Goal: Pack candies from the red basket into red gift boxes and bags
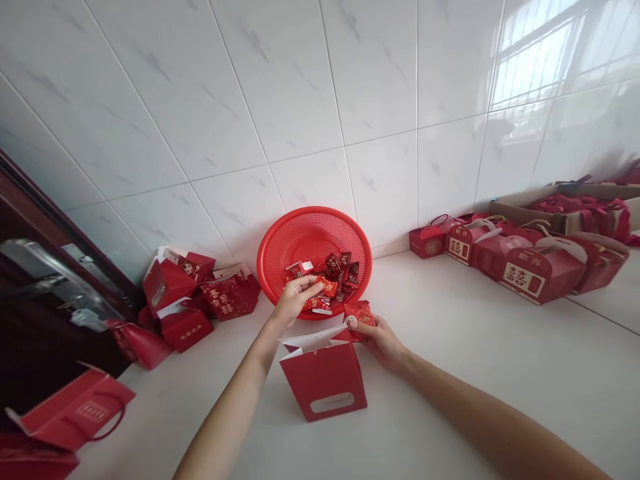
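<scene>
My left hand (296, 298) is over the front part of a red plastic basket (310, 230), its fingers closed on a small orange-red wrapped candy (326, 287). In the basket lie several wrapped candies (337, 265) in dark red and red wrappers. My right hand (384, 341) grips a larger red wrapped packet (359, 313) just in front of the basket's rim. Between my forearms an upright red paper gift box (325, 380) stands with its top open, a white inside showing and a window low on its front. The packet is close behind the box's right top edge.
Several red gift boxes (185, 293) are piled at left beside a dark door (45, 313) with a metal handle. Another red box (75, 410) lies at lower left. Along the wall at right are handled red boxes (535, 270) and a cardboard carton (565, 217) of red items.
</scene>
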Available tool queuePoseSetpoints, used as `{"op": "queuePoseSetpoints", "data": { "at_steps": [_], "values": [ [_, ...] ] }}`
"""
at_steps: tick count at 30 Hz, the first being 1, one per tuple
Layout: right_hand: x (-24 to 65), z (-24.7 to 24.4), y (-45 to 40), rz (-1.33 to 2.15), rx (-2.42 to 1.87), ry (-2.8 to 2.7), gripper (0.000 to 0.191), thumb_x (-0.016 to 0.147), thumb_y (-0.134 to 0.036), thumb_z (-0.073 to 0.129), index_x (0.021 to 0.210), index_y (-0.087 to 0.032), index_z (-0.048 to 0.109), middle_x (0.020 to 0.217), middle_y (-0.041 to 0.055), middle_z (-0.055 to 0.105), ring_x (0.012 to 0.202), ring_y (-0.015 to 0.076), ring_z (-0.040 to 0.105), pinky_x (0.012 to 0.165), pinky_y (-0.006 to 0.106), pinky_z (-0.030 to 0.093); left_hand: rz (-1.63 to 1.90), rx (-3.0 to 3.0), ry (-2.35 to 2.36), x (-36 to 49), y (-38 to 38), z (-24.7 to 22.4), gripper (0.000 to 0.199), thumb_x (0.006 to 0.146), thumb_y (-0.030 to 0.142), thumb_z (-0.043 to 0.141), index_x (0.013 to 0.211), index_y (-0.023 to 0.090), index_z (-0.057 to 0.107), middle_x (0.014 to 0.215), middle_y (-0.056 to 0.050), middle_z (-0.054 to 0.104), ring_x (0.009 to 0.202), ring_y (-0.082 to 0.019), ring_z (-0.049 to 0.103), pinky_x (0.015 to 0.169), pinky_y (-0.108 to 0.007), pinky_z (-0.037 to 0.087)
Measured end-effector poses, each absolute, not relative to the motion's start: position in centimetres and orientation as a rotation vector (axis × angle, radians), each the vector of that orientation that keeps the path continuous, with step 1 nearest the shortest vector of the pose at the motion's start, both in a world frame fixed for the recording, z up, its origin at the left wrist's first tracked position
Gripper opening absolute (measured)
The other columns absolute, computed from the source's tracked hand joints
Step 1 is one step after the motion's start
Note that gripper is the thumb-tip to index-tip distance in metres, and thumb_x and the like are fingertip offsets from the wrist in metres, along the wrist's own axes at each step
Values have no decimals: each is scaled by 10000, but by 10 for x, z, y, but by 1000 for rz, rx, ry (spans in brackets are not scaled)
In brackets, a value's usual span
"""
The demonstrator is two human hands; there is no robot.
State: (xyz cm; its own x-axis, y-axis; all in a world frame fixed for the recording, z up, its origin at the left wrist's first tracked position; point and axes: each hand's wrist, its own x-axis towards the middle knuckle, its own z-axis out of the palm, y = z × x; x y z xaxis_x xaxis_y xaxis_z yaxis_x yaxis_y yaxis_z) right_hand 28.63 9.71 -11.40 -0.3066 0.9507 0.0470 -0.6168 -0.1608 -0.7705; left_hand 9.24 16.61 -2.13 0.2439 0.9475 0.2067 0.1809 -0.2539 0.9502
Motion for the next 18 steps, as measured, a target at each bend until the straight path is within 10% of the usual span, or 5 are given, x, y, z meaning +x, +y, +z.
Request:
{"op": "queuePoseSetpoints", "data": {
  "at_steps": [8, 18],
  "values": [
    [288, -121, 98, 1711, -613, -889, 375, 633, -353, 909, 922, -172, 753, 966, 68, 778, 903, 240, 708, 887, 364, 504, 1421, 1702, 824, 67, 97, 24, 251, 716, 419, 820, 827, 200, 764, 809, -42, 737, 754, -169, 661, 739, -287, 550],
    [288, -113, 92, 1684, -643, -928, 353, 672, -375, 881, 929, -172, 751, 956, 69, 779, 893, 252, 705, 863, 371, 506, 940, 2541, 961, 69, 37, 49, 190, 941, 275, 572, 893, 248, 754, 1038, -48, 740, 991, -204, 684, 889, -294, 530]
  ]
}}
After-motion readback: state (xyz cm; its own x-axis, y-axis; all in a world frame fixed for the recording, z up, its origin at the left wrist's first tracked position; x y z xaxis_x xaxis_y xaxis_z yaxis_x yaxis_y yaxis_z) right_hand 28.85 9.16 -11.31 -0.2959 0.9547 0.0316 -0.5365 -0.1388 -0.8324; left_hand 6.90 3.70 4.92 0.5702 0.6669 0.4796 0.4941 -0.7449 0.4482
